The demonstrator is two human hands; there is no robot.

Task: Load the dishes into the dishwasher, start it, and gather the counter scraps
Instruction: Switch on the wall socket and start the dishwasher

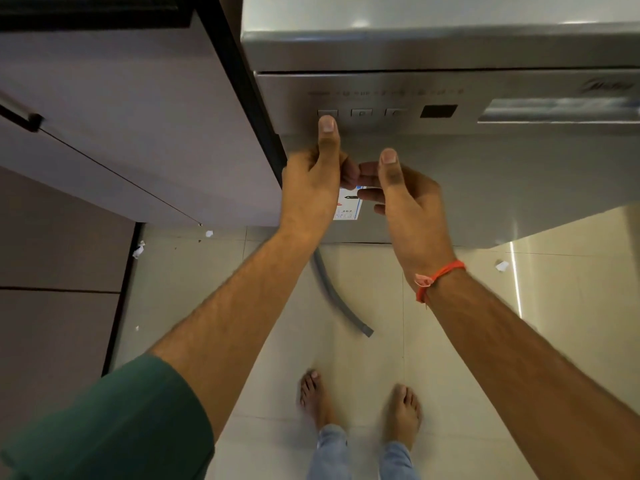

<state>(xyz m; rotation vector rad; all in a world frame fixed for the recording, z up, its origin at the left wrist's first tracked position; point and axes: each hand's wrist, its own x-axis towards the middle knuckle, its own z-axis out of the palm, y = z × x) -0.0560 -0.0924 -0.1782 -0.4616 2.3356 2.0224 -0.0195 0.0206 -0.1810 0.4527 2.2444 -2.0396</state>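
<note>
A stainless dishwasher (485, 174) fills the upper right, with its door closed. Its control panel carries a row of small square buttons (362, 113) and a dark display (438, 111). My left hand (311, 192) is raised in front of the door with fingers curled and thumb pointing up. The thumb tip sits at the lower edge of the leftmost button (327, 114); I cannot tell if it presses. My right hand (410, 209) hovers beside it, thumb up and fingers loosely curled, holding nothing. No dishes are in view.
A grey-purple cabinet (121, 133) with a black handle (24, 117) stands left of the dishwasher. On the tiled floor lie a grey drain hose (332, 296) and white paper scraps (139, 250) (501, 265). A label sticker (349, 207) is on the door.
</note>
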